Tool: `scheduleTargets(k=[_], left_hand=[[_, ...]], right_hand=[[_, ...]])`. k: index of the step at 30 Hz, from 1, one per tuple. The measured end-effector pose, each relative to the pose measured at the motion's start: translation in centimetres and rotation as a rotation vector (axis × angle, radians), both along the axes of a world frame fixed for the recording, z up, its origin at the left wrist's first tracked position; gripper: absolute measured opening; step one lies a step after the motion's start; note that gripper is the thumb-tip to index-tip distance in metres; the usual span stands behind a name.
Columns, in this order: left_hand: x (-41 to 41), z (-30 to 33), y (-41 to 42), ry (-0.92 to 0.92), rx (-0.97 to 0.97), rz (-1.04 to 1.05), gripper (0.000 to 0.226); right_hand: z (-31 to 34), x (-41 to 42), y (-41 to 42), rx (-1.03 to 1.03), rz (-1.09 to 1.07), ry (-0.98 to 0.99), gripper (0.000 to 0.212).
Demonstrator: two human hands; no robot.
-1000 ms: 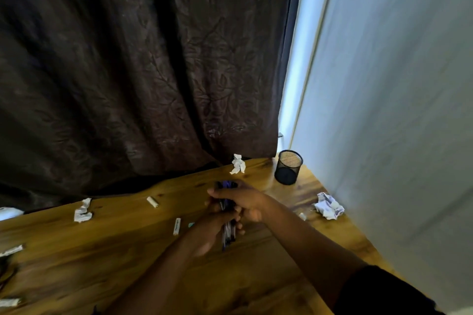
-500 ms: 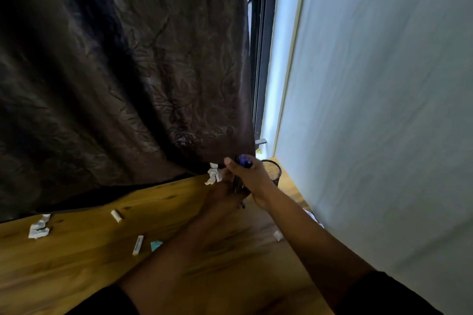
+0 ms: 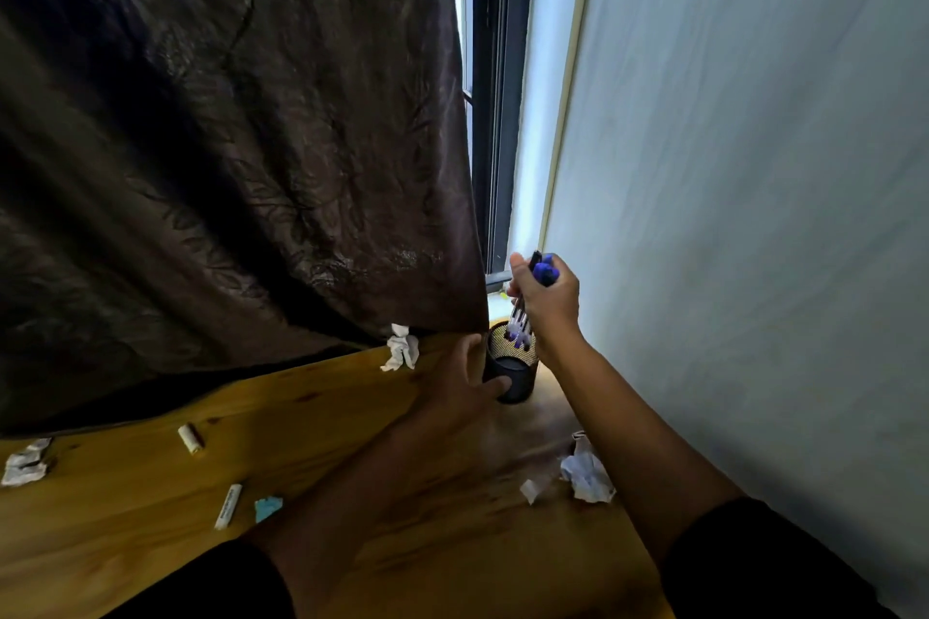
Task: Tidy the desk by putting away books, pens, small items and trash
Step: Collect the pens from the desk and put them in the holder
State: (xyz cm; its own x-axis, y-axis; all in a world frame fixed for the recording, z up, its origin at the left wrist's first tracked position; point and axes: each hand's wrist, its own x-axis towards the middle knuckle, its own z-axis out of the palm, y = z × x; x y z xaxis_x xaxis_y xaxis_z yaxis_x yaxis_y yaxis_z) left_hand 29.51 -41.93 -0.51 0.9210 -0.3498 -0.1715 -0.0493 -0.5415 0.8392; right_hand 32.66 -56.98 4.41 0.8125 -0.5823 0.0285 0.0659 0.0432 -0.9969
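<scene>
Head view. Pens [image 3: 523,312], a small bundle with blue caps, are clenched in the right hand [image 3: 545,299], whose fingers are wrapped tightly around the barrels. The caps stick out above the fist; the lower ends point down into the open mouth of the pen holder [image 3: 510,374], a black mesh cup standing upright on the wooden desk [image 3: 125,493]. Whether the tips touch the inside of the holder cannot be told.

The left hand [image 3: 460,392] lies against the left side of the pen holder, thumb raised beside the rim and fingers curved loosely around the wall, touching it but not closed into a fist. Both forearms reach toward the holder from the near edge of the desk, each ending in a dark sleeve.

Relative to the pen holder:
- a crumpled white tissue [image 3: 401,348] lies just to its left, at the foot of the dark curtain [image 3: 226,141];
- a crumpled paper ball [image 3: 587,473] lies nearer the viewer and slightly right, with a small white scrap [image 3: 530,490] just beside it;
- a short white cylinder [image 3: 190,438], a white stick-shaped item [image 3: 228,505] and a small teal piece [image 3: 268,509] lie well to its left and nearer the viewer;
- another crumpled paper [image 3: 25,462] lies far to its left, at the frame edge.

Behind the holder a dark window frame [image 3: 495,116] rises between the curtain and the pale wall [image 3: 754,166].
</scene>
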Motion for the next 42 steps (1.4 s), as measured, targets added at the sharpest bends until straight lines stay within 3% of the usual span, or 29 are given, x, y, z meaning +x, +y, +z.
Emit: scheduleTargets(k=[10,14,18,22,28,34,42], left_hand=[[1.2,-0.5,-1.6,-0.123,0.198,-0.159,0.076],[1.4,-1.2,-1.3,-0.218,0.251,-0.174,0.076],[1.3,-1.4,-1.2,-0.188,0.217,-0.165,0.076],[1.2,-1.3,-1.1,-0.156,0.175,-0.164,0.075],[0.7,-0.8,-0.5,-0.124,0.149,-0.123,0.076],[-0.9,-0.3,1.4,-0.087,0.133,-0.069,0.077],[-5.3,-1.7,7.6,-0.079,0.245,-0.011,0.071]], right_hand=[[-4.9,1.0,0.5,-0.341,-0.102,0.195,0.036],[-5.5,1.3,0.1,-0.292,-0.141,0.248,0.04],[-6.3,1.3,0.0,-0.183,-0.134,0.289,0.04],[-6.2,0.7,-0.1,-0.183,-0.086,0.256,0.026],[-4.5,0.3,-0.3,-0.255,-0.123,0.25,0.032],[-2.4,-0.7,1.3,-0.725,-0.177,0.089,0.044],[-2.3,-3.6,9.2,-0.91,0.078,-0.21,0.036]])
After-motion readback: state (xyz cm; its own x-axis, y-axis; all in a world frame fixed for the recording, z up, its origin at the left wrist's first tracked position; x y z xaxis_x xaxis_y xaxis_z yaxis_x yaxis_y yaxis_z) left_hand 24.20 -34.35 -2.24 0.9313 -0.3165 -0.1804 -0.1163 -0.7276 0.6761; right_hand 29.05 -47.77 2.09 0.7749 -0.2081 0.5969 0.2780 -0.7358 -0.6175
